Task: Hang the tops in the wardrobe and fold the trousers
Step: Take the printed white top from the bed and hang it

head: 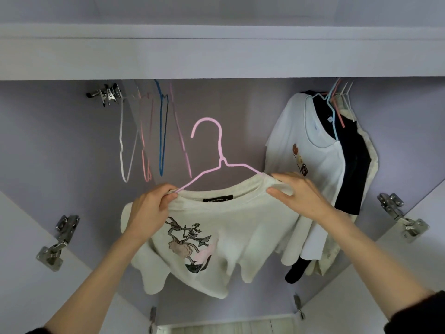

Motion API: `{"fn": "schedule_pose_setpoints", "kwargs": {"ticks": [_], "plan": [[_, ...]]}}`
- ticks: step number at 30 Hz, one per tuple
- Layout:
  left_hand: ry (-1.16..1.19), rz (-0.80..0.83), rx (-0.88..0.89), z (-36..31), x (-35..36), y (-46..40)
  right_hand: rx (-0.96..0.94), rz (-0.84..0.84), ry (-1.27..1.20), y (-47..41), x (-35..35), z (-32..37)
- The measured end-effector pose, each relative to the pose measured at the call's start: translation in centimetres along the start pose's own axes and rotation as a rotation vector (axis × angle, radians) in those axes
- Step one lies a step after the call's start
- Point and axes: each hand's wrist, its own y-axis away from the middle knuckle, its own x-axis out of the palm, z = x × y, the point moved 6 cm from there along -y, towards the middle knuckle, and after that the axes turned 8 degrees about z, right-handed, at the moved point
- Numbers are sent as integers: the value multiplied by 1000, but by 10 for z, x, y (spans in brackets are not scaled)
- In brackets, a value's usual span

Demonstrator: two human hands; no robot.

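We've got the cream T-shirt [224, 237] on its pink hanger [216, 150], left hand [149, 208] and right hand [298, 191] fingers pinching each shoulder; next, hook it onto the wardrobe rail [130, 96]

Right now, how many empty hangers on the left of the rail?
4, maybe more hidden. From left: white hanger, salmon hanger, blue hanger, mauve hanger. The pink hanger in hand carries the cream T-shirt, so not counted.
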Motion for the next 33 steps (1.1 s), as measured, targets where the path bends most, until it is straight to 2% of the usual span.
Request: {"fn": "schedule_pose_setpoints", "kwargs": {"ticks": [3,5,8,14,18,20,23,26,30,33], "plan": [[5,14,-26,-4,5,-1,-58,-23,-98,-14,1,32],[-1,48,-15,-7,9,0,-25,-15,-209,-19,2,37],[38,131,48,-14,18,3,16,58,-380,-15,8,29],[153,225,131,-33,45,2,58,247,-482,1,14,17],[146,322,181,-50,67,1,160,433,-615,14,11,14],[134,401,186,-57,76,-2,240,481,-716,22,12,2],[80,432,197,-64,79,-8,375,523,-901,29,23,-24],[46,314,277,-83,65,-18,436,526,-1034,29,32,-46],[-83,-10,585,-133,27,-26,416,561,-1246,25,33,-49],[-241,-272,743,-176,-4,-25,391,487,-1381,16,23,-54]]}}
